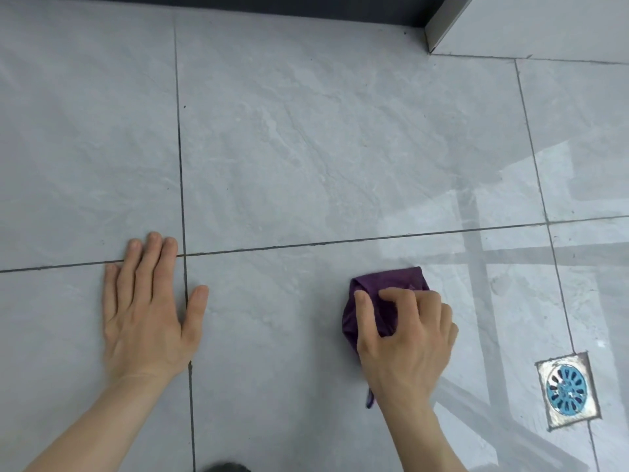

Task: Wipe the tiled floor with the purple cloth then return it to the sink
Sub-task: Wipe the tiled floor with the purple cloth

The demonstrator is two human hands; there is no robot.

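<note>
From the head camera, the right hand point(405, 332) presses the bunched purple cloth point(384, 291) onto the pale grey marbled tiled floor point(306, 148), thumb and curled fingers pinching the fabric. The left hand point(146, 311) lies flat with fingers spread across a dark grout line, bracing. A square metal floor drain with a blue grate point(567, 390) sits near the cloth, to its right. The wiping step looks under way; next likely comes a firm sweep across dull tiles. No sink is visible.

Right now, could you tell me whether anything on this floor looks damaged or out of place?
Nothing major: the floor drain sits slightly askew to the grout lines, with rough, patchy edging. The right hand presses the purple cloth flat.
</note>
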